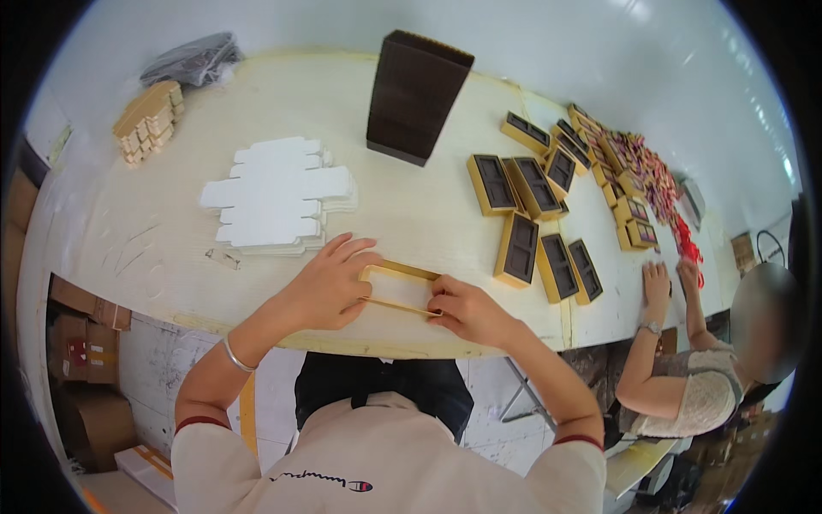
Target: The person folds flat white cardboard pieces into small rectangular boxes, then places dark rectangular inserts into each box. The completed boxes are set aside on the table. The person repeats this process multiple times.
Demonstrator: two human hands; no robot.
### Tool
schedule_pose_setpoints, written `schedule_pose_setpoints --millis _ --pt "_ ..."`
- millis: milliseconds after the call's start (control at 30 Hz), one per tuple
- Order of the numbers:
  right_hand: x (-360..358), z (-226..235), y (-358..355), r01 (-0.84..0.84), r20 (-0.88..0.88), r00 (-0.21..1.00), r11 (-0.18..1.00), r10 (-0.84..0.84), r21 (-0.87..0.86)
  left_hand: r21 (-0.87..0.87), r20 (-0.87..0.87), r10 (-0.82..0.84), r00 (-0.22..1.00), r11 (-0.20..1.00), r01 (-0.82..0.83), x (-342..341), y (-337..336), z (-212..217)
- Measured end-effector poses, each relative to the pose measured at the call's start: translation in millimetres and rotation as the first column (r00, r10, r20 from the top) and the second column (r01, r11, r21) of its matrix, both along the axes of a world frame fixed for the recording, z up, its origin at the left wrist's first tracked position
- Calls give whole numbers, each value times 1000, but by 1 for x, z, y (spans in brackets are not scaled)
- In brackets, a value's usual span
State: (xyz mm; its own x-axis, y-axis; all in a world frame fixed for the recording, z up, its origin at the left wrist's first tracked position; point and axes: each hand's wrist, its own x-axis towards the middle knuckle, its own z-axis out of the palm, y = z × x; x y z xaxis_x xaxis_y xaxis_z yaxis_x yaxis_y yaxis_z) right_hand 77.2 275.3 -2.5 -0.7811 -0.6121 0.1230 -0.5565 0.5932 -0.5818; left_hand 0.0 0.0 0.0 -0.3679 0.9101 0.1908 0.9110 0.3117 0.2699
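Note:
At the near edge of the table I hold a small gold box (411, 268) with raised walls and a white inside. My left hand (332, 283) grips its left end, fingers bent around the wall. The right end is pinched by my right hand (467, 310), with fingertips at the corner. Just beyond my left hand lies a stack of flat white box blanks (278, 193). To the right are several gold boxes with dark compartment trays in them, the nearest being a gold box (517, 248) standing beyond my right hand.
A tall dark brown box (417, 98) stands at the back. Folded gold blanks (150, 120) and a grey plastic bag (193, 60) lie far left. At the right, a co-worker (685, 385) reaches toward filled gold boxes (635, 234) and a heap of small colourful wrapped pieces (646, 167).

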Motion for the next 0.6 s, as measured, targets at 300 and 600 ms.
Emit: schedule_pose_setpoints --millis 300,600 --pt "-27 64 -25 106 142 986 987 -88 -123 231 216 52 975 967 -103 -8 -6 -14" --pt "-221 152 18 415 -762 607 907 -224 64 351 201 156 967 910 -220 7 2 -27"
